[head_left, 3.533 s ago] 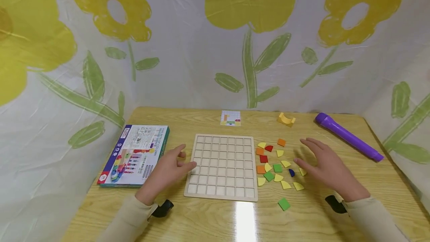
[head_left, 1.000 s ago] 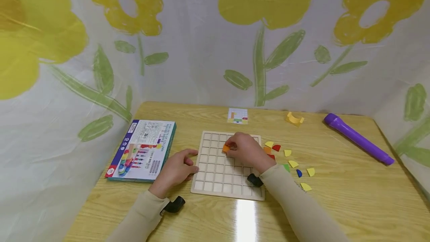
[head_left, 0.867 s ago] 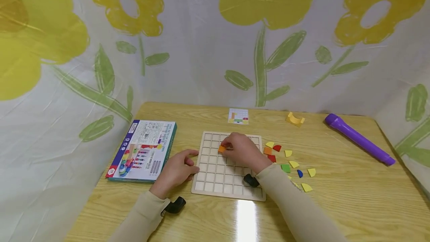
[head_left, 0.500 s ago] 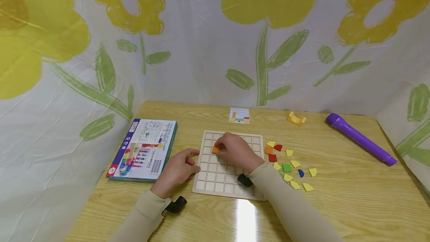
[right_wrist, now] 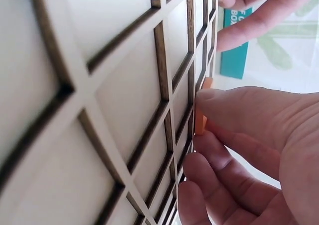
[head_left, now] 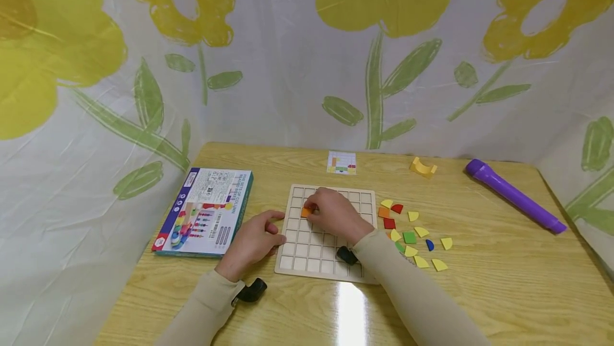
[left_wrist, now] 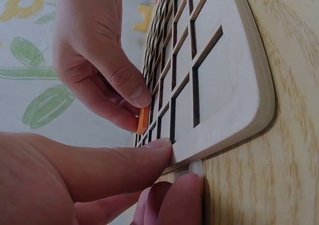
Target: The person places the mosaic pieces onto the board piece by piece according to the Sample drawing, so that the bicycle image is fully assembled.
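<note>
On the bench (head_left: pixel 503 292), the board (head_left: pixel 314 251) lies under the right fingers (right_wrist: pixel 249 108), a tile (head_left: pixel 305 212) between them; the left fingers (left_wrist: pixel 114 168) touch the board's left edge, with the box (head_left: pixel 203 212) to their left. Beyond the right fingers is the card (head_left: pixel 341 163); rightward of them, the pieces (head_left: pixel 409 238), then the tube (head_left: pixel 515 195); beyond and rightward, the arch (head_left: pixel 423 168).

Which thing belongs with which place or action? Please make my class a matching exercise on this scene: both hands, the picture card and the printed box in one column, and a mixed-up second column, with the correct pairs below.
Things:
1. right hand
2. left hand
3. picture card
4. printed box

Places or actions:
A. lies beyond the far edge of the grid board
B. pinches an orange tile
C. lies flat on the left side of the table
D. touches the board's left edge

Pairs: 1-B, 2-D, 3-A, 4-C
</note>
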